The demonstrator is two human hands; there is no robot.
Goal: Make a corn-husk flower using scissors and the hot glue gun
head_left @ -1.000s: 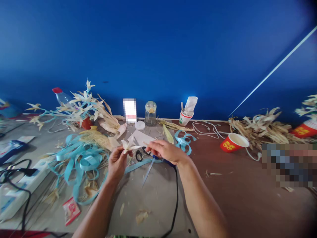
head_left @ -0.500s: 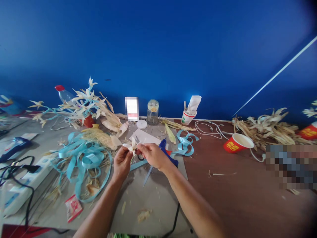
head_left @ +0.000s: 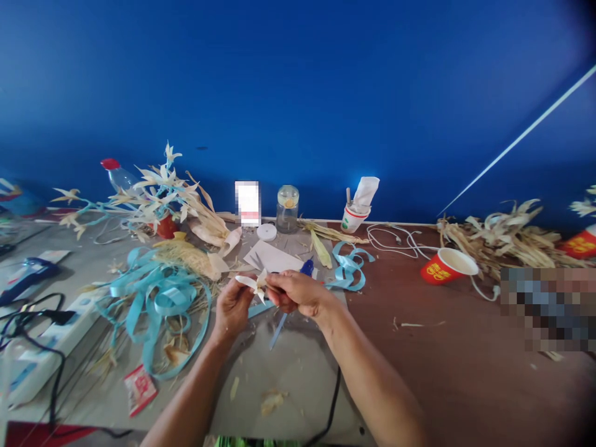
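Observation:
Between my two hands is a small cream flower that looks made of corn husk [head_left: 256,284], its pointed petals spread. My left hand [head_left: 231,309] is closed on its left side. The fingers of my right hand [head_left: 298,290] pinch it from the right. Behind the right hand a blue glue gun [head_left: 307,267] shows only in part. Light-blue ribbon [head_left: 261,308] lies on the table just under the hands, and more ribbon [head_left: 170,301] is heaped to their left. A white sheet [head_left: 274,256] lies beyond the hands.
Husk flowers on blue stems [head_left: 162,180] stand at the back left. A glass jar [head_left: 287,211], a white cup [head_left: 354,218] and a red paper cup [head_left: 447,266] stand farther back and right. Dry husks [head_left: 507,239] are piled right. A power strip [head_left: 56,347] with black cables lies left.
Both hands have shifted slightly right with the flower, which has turned a little. My right hand has rotated and now covers more of the glue gun.

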